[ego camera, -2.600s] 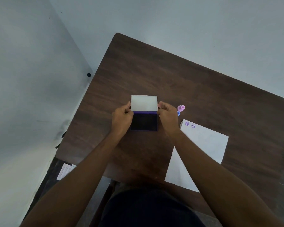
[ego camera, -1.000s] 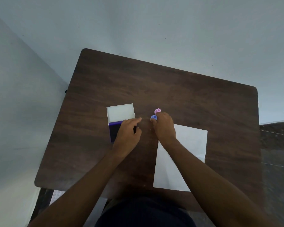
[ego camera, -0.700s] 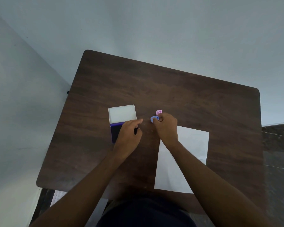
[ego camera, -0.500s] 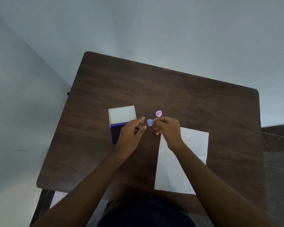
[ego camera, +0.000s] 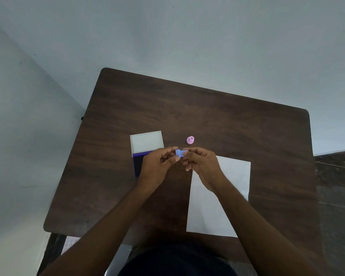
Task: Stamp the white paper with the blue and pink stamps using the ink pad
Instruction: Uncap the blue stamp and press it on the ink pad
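Note:
The small blue stamp (ego camera: 179, 152) is held above the table between the fingertips of my left hand (ego camera: 157, 166) and my right hand (ego camera: 202, 166). The pink stamp (ego camera: 190, 140) stands alone on the table just beyond my hands. The ink pad (ego camera: 136, 162) lies open at the left, its white lid (ego camera: 146, 141) folded back; my left hand covers much of its dark purple pad. The white paper (ego camera: 233, 176) lies at the right, and my right wrist and forearm cross its upper left part, hiding any marks there.
The dark wooden table (ego camera: 207, 116) stands in a corner against pale walls. A printed sheet (ego camera: 69, 244) lies on the floor at the lower left. A tiled floor shows at the right edge.
My right hand picked the blue stamp up from beside the pink one and brought it toward me. My left hand left the ink pad and joined it on the stamp.

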`<act>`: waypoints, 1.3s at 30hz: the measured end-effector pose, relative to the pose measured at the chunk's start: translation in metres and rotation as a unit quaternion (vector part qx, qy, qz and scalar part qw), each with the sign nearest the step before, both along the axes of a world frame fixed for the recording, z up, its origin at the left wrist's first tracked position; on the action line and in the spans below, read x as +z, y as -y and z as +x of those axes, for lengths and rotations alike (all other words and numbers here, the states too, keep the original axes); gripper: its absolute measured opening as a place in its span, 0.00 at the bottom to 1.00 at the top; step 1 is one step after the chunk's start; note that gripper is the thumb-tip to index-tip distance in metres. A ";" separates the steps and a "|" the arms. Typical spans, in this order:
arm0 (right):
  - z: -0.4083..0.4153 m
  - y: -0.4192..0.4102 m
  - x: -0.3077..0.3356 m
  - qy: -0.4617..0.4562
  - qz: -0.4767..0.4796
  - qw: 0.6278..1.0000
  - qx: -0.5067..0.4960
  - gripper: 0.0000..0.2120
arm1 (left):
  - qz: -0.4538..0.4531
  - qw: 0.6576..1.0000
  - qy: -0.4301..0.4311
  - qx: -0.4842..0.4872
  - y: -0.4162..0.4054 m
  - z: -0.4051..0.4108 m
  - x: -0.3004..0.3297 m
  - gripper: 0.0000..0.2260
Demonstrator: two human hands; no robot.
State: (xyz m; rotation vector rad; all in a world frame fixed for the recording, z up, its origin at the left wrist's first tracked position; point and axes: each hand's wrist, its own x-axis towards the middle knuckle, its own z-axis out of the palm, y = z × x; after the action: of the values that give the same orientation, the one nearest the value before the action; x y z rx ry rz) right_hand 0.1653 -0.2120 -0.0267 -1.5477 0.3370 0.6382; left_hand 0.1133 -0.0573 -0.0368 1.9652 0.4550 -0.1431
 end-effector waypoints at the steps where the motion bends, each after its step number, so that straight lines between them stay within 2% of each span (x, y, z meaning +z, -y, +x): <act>1: -0.002 0.000 0.001 0.002 0.008 1.000 0.008 0.09 | -0.001 1.000 0.002 -0.002 -0.001 -0.001 0.001 0.16; 8: -0.009 -0.003 0.007 0.035 -0.010 0.999 0.040 0.11 | -0.018 0.999 0.033 0.007 -0.004 -0.006 0.011 0.14; 26: -0.012 -0.011 0.007 0.050 -0.040 0.997 0.045 0.05 | -0.094 0.994 0.024 0.052 -0.007 -0.010 0.007 0.13; 30: -0.013 -0.016 0.003 0.065 -0.081 0.994 0.046 0.10 | -0.053 0.995 0.018 0.077 -0.004 -0.014 0.004 0.14; 34: -0.012 -0.016 0.004 0.087 -0.093 0.992 0.024 0.10 | -0.024 0.993 0.028 0.113 -0.011 -0.019 0.002 0.15; 39: -0.011 -0.014 0.005 0.069 -0.095 0.993 0.015 0.10 | -0.135 0.985 0.015 0.105 -0.032 -0.031 0.000 0.15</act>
State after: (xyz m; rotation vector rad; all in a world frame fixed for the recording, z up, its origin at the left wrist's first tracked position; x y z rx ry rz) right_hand 0.1545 -0.1980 -0.0213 -1.7728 0.2766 0.5320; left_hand 0.0820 -0.0255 -0.0366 1.6414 0.5896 -0.0385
